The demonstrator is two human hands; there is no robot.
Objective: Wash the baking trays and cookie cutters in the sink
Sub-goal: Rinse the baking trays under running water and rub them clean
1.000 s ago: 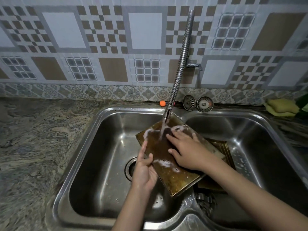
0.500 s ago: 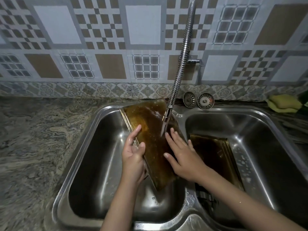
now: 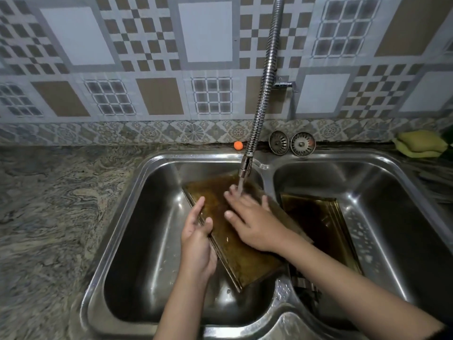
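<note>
A brown-stained baking tray point(image 3: 241, 256) is tilted over the left basin of the steel double sink point(image 3: 137, 192), under running water from the flexible tap point(image 3: 264, 82). My left hand point(image 3: 198, 241) grips the tray's left edge, thumb on top. My right hand point(image 3: 252, 219) lies flat on the tray's face, fingers straight, with the stream hitting them. A second dark tray point(image 3: 323, 224) lies in the right basin. Metal cookie cutters point(image 3: 304, 283) show partly below my right forearm.
Two sink strainers point(image 3: 291, 143) and a small orange ball point(image 3: 237, 145) sit on the ledge behind the sink. A yellow sponge point(image 3: 420, 144) lies at the far right. Marbled stone counter point(image 3: 49, 217) stretches to the left. Suds dot the right basin's floor.
The tray was turned from lying soapy across the divider to standing steeply, and now sits lower in the left basin. The suds are rinsed off. My right hand has moved up under the stream.
</note>
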